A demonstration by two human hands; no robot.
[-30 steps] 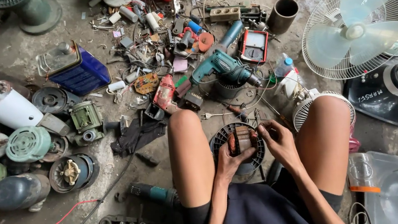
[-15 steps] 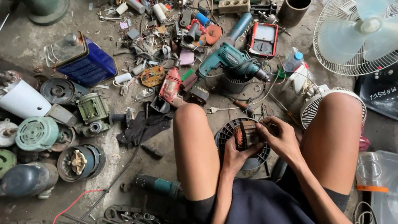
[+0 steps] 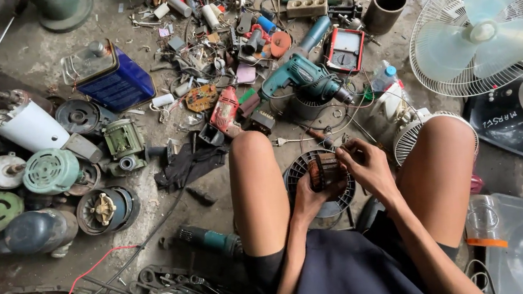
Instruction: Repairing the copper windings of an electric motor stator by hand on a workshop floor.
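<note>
Copper-wound round motor stator (image 3: 323, 171) sits between my knees, above the black slotted fan housing (image 3: 297, 169) on the floor. My left hand (image 3: 311, 197) grasps it from below; my right hand (image 3: 365, 166) pinches something small at its upper edge, I cannot tell what. I judge it best to hold the stator steady and move only the fingertips, slowly.

Two hands, left (image 3: 311, 195) and right (image 3: 365, 167), meet on one copper-wound motor core (image 3: 324, 171). The floor (image 3: 444, 118) bears one teal power drill (image 3: 303, 82), one blue can (image 3: 108, 76), one dark pipe (image 3: 384, 9), one standing fan (image 3: 482, 23), one red-framed meter (image 3: 345, 49), and one white power strip (image 3: 306, 7).
</note>
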